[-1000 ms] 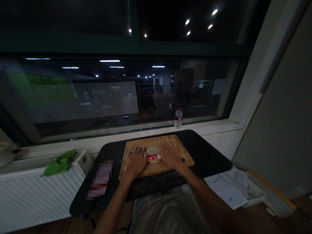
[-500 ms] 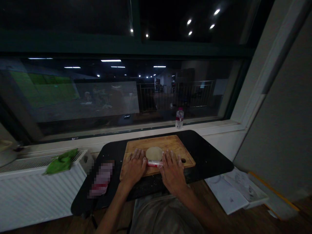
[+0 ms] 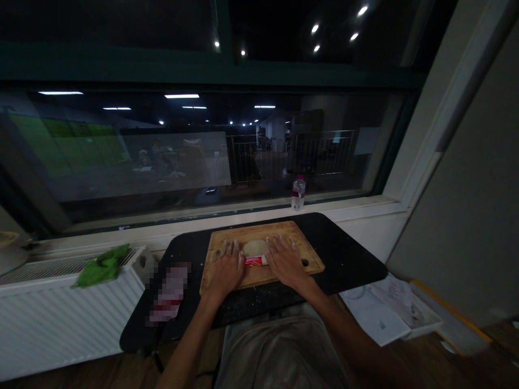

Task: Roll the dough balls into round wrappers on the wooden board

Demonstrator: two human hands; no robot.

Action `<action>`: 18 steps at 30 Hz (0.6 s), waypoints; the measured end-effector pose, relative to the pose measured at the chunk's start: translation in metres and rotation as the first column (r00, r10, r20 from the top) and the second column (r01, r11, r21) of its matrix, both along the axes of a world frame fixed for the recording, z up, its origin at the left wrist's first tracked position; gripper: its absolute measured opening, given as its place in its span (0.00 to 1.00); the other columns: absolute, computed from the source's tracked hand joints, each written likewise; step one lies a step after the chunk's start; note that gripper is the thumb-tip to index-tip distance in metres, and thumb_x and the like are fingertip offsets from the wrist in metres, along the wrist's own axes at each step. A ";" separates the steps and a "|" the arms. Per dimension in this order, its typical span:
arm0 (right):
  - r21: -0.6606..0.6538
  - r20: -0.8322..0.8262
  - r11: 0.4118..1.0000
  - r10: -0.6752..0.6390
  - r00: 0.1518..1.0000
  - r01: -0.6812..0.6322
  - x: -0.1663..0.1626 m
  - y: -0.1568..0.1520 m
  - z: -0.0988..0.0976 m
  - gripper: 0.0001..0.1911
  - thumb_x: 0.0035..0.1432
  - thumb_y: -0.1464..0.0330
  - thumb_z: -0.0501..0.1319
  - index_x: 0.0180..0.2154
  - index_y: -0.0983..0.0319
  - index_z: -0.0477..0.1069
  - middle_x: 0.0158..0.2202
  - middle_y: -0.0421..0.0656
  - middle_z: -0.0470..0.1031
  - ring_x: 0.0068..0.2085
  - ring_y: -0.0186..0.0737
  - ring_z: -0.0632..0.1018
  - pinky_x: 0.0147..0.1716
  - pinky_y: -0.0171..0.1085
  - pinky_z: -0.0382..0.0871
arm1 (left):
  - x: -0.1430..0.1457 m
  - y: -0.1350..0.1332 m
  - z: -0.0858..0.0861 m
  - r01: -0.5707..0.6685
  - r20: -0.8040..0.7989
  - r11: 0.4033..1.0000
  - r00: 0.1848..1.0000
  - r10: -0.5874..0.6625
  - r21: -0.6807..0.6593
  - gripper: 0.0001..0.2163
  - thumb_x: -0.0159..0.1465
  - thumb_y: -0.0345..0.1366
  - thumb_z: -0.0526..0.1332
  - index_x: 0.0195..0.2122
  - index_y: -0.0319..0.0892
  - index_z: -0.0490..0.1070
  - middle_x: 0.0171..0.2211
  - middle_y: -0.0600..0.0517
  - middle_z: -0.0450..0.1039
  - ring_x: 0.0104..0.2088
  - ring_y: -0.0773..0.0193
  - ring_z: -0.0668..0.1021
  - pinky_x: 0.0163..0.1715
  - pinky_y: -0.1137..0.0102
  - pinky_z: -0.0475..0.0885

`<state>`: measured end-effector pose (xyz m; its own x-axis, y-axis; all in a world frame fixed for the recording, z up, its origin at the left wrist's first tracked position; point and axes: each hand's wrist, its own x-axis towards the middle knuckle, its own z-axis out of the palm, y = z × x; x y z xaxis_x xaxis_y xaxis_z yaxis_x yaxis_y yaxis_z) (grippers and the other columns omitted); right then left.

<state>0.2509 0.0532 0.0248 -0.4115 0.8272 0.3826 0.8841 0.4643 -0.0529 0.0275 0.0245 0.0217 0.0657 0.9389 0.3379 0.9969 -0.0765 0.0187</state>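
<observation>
A round of pale dough (image 3: 255, 248) lies on the wooden cutting board (image 3: 300, 236). Across its near part rests a short rolling pin (image 3: 254, 261) with a red-and-white label, its ends hidden beneath my palms. My left hand (image 3: 227, 267) lies flat over the pin's left end, fingers stretched forward and dusted with flour. Over the right end is my right hand (image 3: 287, 262), also flat with spread, floury fingers. Neither hand wraps round the pin.
The board sits on a black table (image 3: 344, 259) with white specks. A blurred-out packet (image 3: 170, 294) lies at the left. A water bottle (image 3: 298, 193) stands on the windowsill; a green cloth (image 3: 103, 265) lies on the radiator (image 3: 68, 319). Papers (image 3: 375, 313) are at the lower right.
Both hands and the rolling pin have moved forward onto the dough's near part. The pin has turned, so more of its red label faces up. The view has shifted slightly.
</observation>
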 end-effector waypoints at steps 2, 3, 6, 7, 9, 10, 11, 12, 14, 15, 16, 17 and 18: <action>0.001 -0.007 1.000 0.008 1.000 -0.008 0.000 0.007 -0.002 0.31 0.82 0.59 0.44 0.75 0.63 0.66 0.75 0.52 0.69 0.79 0.58 0.60 0.78 0.63 0.45 | 0.000 0.004 0.001 0.005 -0.007 1.000 1.000 -0.005 -0.010 0.28 0.80 0.41 0.42 0.75 0.37 0.65 0.74 0.37 0.68 0.76 0.41 0.67 0.72 0.44 0.64; -0.001 -0.010 1.000 0.014 1.000 -0.014 0.000 0.011 -0.003 0.31 0.82 0.59 0.44 0.75 0.63 0.66 0.75 0.52 0.69 0.79 0.58 0.59 0.78 0.63 0.45 | -0.001 0.006 0.001 0.007 -0.005 1.000 1.000 -0.007 -0.015 0.28 0.81 0.41 0.42 0.75 0.37 0.65 0.74 0.37 0.68 0.76 0.41 0.66 0.72 0.44 0.64; -0.027 -0.020 0.999 0.025 0.999 -0.026 -0.002 0.025 -0.005 0.31 0.82 0.59 0.44 0.75 0.62 0.66 0.75 0.52 0.69 0.80 0.58 0.59 0.78 0.64 0.44 | -0.001 0.013 0.000 -0.008 0.010 0.999 1.000 0.008 -0.034 0.28 0.81 0.42 0.42 0.76 0.37 0.64 0.75 0.37 0.67 0.77 0.40 0.65 0.72 0.43 0.63; -0.045 -0.024 0.998 0.031 0.999 -0.032 -0.002 0.029 -0.005 0.31 0.82 0.58 0.44 0.75 0.62 0.67 0.74 0.52 0.69 0.79 0.58 0.59 0.78 0.63 0.43 | -0.002 0.015 -0.001 -0.016 0.016 0.999 1.000 0.017 -0.037 0.28 0.81 0.42 0.42 0.75 0.38 0.65 0.75 0.38 0.68 0.77 0.40 0.65 0.72 0.43 0.63; -0.084 -0.037 0.995 0.045 0.998 -0.048 -0.002 0.035 -0.002 0.31 0.82 0.58 0.44 0.74 0.62 0.68 0.74 0.52 0.70 0.79 0.57 0.59 0.79 0.63 0.42 | -0.002 0.019 -0.001 -0.019 0.017 0.999 1.000 0.020 -0.035 0.27 0.81 0.41 0.42 0.74 0.40 0.67 0.74 0.39 0.69 0.76 0.39 0.66 0.71 0.42 0.63; -0.098 -0.046 0.993 0.058 0.997 -0.063 -0.001 0.037 0.000 0.31 0.82 0.58 0.45 0.74 0.62 0.68 0.74 0.53 0.70 0.79 0.58 0.60 0.79 0.63 0.41 | -0.001 0.020 -0.001 -0.017 0.014 0.999 1.000 0.017 -0.029 0.26 0.81 0.41 0.43 0.73 0.41 0.67 0.73 0.40 0.70 0.75 0.39 0.66 0.71 0.43 0.63; -0.105 -0.057 0.991 0.082 0.995 -0.088 0.001 0.039 0.003 0.31 0.82 0.57 0.46 0.74 0.62 0.68 0.74 0.53 0.70 0.78 0.58 0.61 0.79 0.63 0.41 | -0.001 0.021 0.000 -0.011 0.009 1.000 1.000 0.011 -0.022 0.26 0.81 0.41 0.43 0.73 0.42 0.68 0.72 0.40 0.72 0.75 0.39 0.68 0.71 0.43 0.64; -0.103 -0.067 0.986 0.123 0.990 -0.129 0.005 0.039 0.006 0.30 0.82 0.57 0.47 0.74 0.62 0.68 0.74 0.52 0.70 0.78 0.59 0.61 0.79 0.64 0.40 | -0.001 0.021 0.002 -0.002 0.004 1.000 1.000 0.002 -0.014 0.25 0.81 0.41 0.44 0.72 0.43 0.69 0.71 0.40 0.73 0.73 0.39 0.69 0.70 0.43 0.64; -0.082 -0.083 0.962 0.252 0.964 -0.259 0.014 0.039 0.013 0.29 0.80 0.54 0.53 0.73 0.58 0.70 0.74 0.50 0.70 0.77 0.58 0.62 0.79 0.64 0.42 | -0.001 0.020 0.006 0.012 0.001 1.000 1.000 -0.012 0.008 0.24 0.81 0.42 0.45 0.71 0.45 0.70 0.69 0.40 0.74 0.71 0.40 0.71 0.69 0.43 0.64; -0.072 -0.084 0.936 0.337 0.938 -0.343 0.019 0.039 0.015 0.28 0.78 0.53 0.57 0.72 0.56 0.72 0.73 0.49 0.71 0.77 0.58 0.63 0.78 0.62 0.43 | 0.000 0.020 0.009 0.013 0.004 1.000 1.000 -0.013 0.021 0.23 0.81 0.42 0.46 0.70 0.45 0.70 0.68 0.39 0.75 0.70 0.41 0.72 0.69 0.43 0.65; -0.058 -0.094 0.914 0.396 0.914 -0.402 0.024 0.039 0.017 0.27 0.76 0.54 0.61 0.70 0.55 0.74 0.72 0.49 0.73 0.76 0.57 0.64 0.78 0.61 0.45 | 0.001 0.019 0.012 0.013 0.010 0.999 1.000 -0.014 0.034 0.23 0.81 0.42 0.47 0.70 0.44 0.70 0.67 0.39 0.76 0.69 0.41 0.73 0.69 0.43 0.65; -0.055 -0.100 0.895 0.436 0.894 -0.443 0.029 0.040 0.017 0.25 0.75 0.55 0.63 0.67 0.55 0.77 0.69 0.49 0.76 0.74 0.56 0.67 0.77 0.59 0.49 | 0.002 0.019 0.015 0.011 0.019 0.999 1.000 -0.012 0.046 0.23 0.81 0.43 0.47 0.70 0.43 0.70 0.66 0.38 0.77 0.67 0.41 0.75 0.68 0.44 0.65; -0.056 -0.107 0.885 0.456 0.884 -0.463 0.033 0.042 0.017 0.23 0.74 0.56 0.64 0.65 0.54 0.79 0.66 0.49 0.78 0.71 0.55 0.69 0.76 0.57 0.53 | 0.003 0.019 0.018 0.009 0.031 0.998 0.999 -0.011 0.063 0.23 0.81 0.43 0.48 0.70 0.42 0.70 0.64 0.38 0.78 0.66 0.41 0.75 0.68 0.44 0.65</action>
